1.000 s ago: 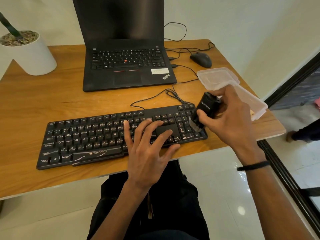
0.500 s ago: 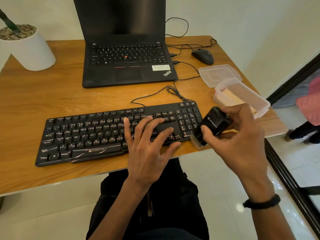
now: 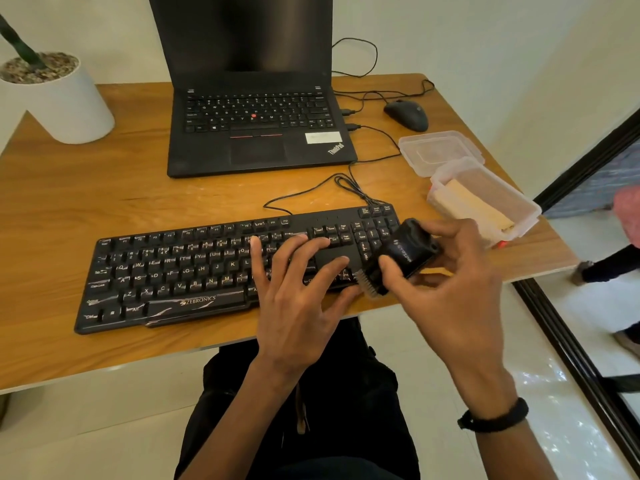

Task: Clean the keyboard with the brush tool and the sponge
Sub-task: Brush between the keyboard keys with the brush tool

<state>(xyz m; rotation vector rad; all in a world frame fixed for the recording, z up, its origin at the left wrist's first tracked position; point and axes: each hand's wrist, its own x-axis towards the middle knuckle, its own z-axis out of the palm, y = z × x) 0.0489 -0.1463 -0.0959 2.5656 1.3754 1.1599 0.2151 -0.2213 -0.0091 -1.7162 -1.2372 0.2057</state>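
at the keyboard's (image 3: 221, 268) corner, brush tool (image 3: 398, 259) barely shifted.

"ZEBRONICS" on the keyboard (image 3: 180, 271); "ThinkPad" on the laptop (image 3: 259, 147).

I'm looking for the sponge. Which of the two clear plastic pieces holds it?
The deeper container at the table's right edge holds the sponge; the flat lid behind it is empty.

Left hand (image 3: 298, 289) flat, fingers spread and straight, palm down. Right hand (image 3: 446, 289) raised, thumb and fingers curled, gripping brush (image 3: 398, 258).
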